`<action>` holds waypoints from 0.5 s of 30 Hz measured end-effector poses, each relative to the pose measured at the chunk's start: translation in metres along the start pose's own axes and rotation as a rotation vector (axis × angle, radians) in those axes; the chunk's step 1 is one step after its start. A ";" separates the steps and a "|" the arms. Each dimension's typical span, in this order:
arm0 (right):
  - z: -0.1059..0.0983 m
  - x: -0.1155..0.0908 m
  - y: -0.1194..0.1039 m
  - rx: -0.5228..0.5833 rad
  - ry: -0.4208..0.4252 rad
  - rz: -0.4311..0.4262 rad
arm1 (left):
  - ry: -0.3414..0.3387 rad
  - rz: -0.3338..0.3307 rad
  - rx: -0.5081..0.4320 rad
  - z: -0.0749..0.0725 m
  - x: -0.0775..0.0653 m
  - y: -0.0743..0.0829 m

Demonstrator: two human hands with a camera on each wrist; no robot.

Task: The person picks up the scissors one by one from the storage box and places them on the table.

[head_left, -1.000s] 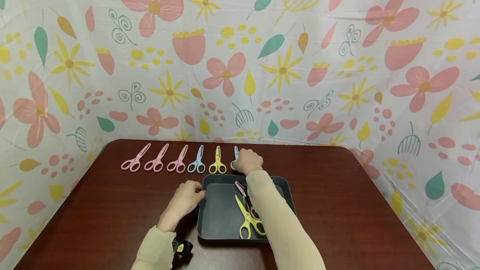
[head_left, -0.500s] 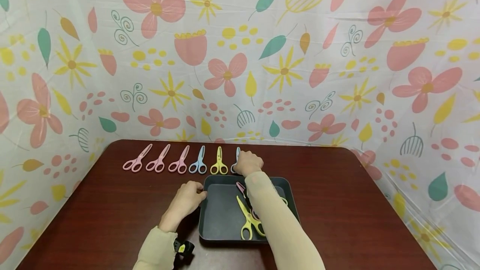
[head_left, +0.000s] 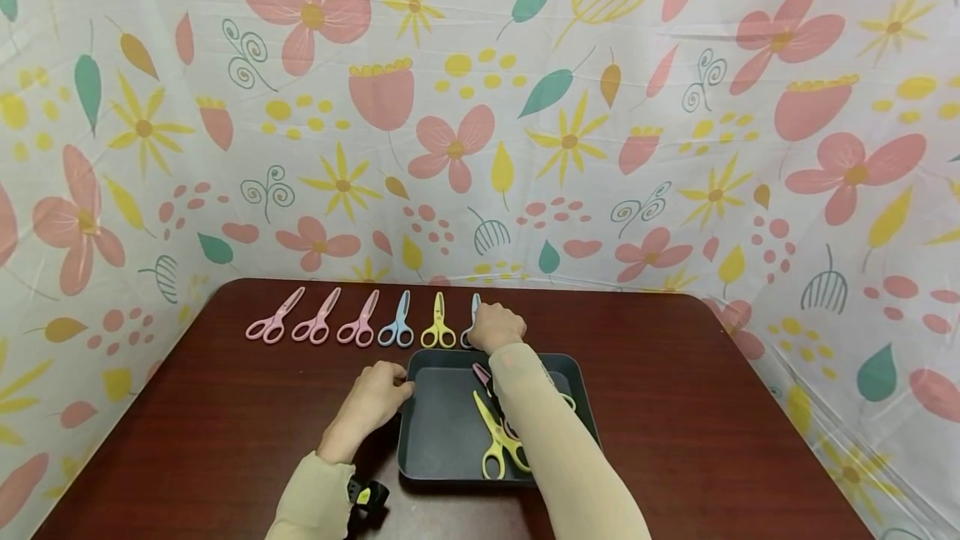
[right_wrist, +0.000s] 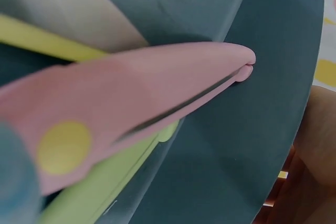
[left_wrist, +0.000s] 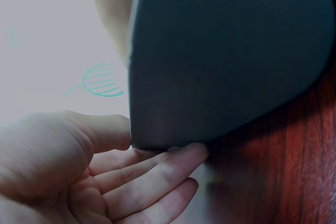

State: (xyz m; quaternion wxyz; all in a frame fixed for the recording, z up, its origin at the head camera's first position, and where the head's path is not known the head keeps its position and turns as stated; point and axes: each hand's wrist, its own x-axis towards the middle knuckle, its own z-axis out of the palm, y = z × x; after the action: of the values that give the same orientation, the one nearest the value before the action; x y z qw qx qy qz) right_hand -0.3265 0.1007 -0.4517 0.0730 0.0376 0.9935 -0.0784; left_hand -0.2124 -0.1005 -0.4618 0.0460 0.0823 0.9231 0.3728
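Note:
In the head view my left hand holds the left side of a dark grey tray. The left wrist view shows the thumb against the tray's edge and the other fingers along its underside. Beyond the tray's far rim, my right hand grips a pair of light blue scissors, whose blade points toward the wall; its fingertips are hidden from the head. Inside the tray lie yellow scissors and pink scissors, partly covered by my right forearm. The right wrist view shows the pink scissors close up.
Left of my right hand runs a row of scissors: pink, another pink, a third pink, blue and yellow. The brown table ends at a flower-patterned curtain.
The head view has shifted slightly. Both hands, the tray and the row of scissors keep their places.

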 end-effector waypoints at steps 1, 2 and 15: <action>0.000 -0.001 0.000 0.001 0.002 -0.002 | 0.000 -0.002 0.001 0.000 0.000 0.000; 0.000 -0.001 0.000 0.002 0.005 -0.004 | -0.001 -0.004 0.003 0.000 0.000 0.000; -0.007 -0.005 0.001 0.000 -0.001 -0.024 | -0.002 -0.010 -0.004 -0.001 -0.001 0.001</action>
State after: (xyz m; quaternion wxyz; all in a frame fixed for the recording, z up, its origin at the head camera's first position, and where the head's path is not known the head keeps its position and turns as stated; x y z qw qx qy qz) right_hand -0.3226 0.1028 -0.4448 0.0725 0.0254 0.9939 -0.0795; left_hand -0.2116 -0.1003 -0.4600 0.0488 0.0781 0.9228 0.3741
